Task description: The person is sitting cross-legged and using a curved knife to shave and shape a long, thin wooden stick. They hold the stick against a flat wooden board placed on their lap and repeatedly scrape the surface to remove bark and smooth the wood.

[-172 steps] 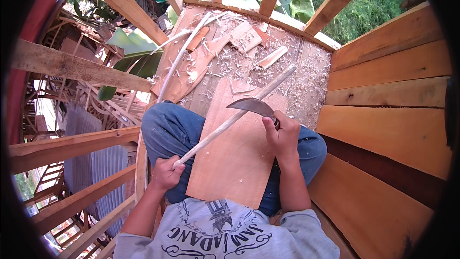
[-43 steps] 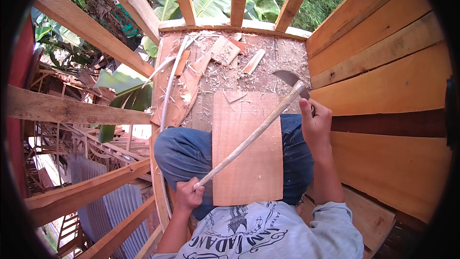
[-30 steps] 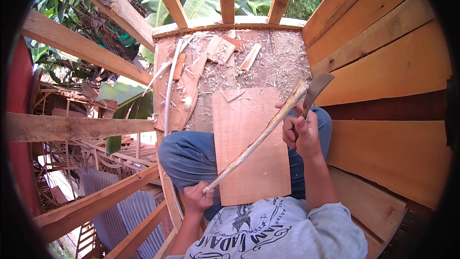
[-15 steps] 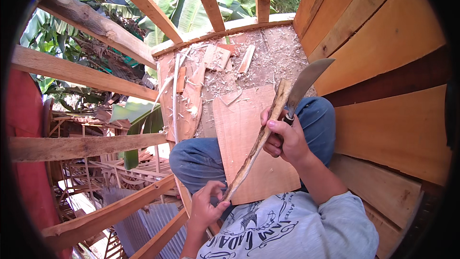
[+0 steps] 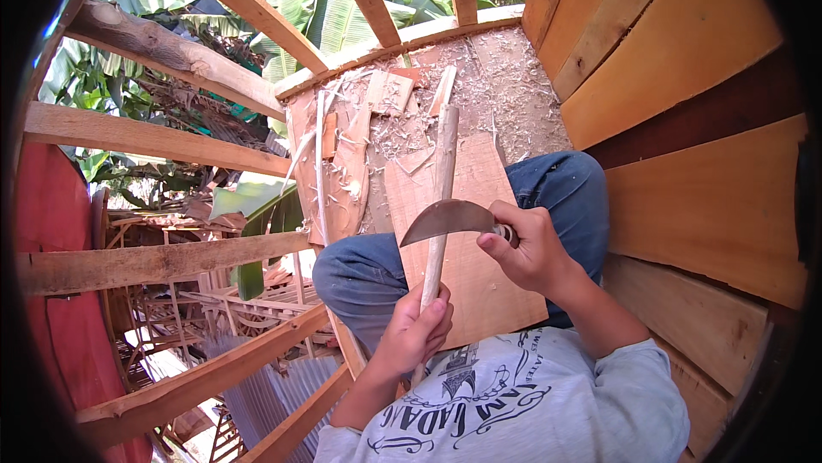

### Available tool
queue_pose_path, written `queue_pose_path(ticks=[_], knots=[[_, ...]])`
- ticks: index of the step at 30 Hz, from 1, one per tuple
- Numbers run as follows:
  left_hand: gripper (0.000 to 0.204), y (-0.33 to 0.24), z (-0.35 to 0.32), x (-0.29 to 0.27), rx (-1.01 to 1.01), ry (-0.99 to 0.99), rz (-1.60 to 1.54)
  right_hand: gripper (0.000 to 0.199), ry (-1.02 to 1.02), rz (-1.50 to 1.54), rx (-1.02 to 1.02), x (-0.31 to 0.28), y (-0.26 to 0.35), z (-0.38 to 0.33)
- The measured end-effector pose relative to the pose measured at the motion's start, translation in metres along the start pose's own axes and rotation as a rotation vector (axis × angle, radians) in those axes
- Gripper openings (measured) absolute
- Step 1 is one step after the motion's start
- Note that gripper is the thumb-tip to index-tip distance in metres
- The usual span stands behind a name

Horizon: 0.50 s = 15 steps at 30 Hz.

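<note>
My left hand (image 5: pixel 417 327) is closed around the lower part of a long pale wooden stick (image 5: pixel 445 155), whose far end points up and away from me. In my right hand (image 5: pixel 533 250) is a knife with a broad curved blade (image 5: pixel 447 220), gripped by its dark handle (image 5: pixel 507 234). The blade lies across the stick above my left hand, its tip pointing left; whether the edge touches the wood I cannot tell. Beneath them a flat wooden board (image 5: pixel 479 292) rests across my lap between my knees.
Wood shavings (image 5: pixel 522 112) and offcuts (image 5: pixel 390 92) cover the plank floor ahead. Slatted rails (image 5: pixel 163 257) stand on the left, with a drop to debris and corrugated sheets (image 5: pixel 282 403) below. A plank wall (image 5: pixel 702 215) closes the right side. Banana leaves (image 5: pixel 308 0) show beyond the far rails.
The stick has turned over to its pale side and stands more upright. My left hand has moved from a fingertip hold to a full grip. The knife has swung left across the stick.
</note>
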<state>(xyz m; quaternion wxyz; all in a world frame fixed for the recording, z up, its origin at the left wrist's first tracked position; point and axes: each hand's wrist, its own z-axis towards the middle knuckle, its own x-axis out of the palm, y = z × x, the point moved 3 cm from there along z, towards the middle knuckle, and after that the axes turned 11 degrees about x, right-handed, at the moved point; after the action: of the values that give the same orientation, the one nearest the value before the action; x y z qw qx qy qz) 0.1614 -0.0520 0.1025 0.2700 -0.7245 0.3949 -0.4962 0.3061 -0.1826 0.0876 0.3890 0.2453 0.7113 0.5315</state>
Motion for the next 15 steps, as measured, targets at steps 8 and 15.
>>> queue_pose_path(ticks=[8, 15], knots=[[0.018, -0.005, -0.002, -0.002, 0.067, -0.074, -0.012, 0.051, -0.004, -0.401, -0.161, 0.007, 0.006, -0.014], [0.020, 0.000, -0.011, 0.002, 0.257, -0.109, 0.452, 0.068, -0.300, -0.613, -0.287, -0.010, 0.014, 0.001]])
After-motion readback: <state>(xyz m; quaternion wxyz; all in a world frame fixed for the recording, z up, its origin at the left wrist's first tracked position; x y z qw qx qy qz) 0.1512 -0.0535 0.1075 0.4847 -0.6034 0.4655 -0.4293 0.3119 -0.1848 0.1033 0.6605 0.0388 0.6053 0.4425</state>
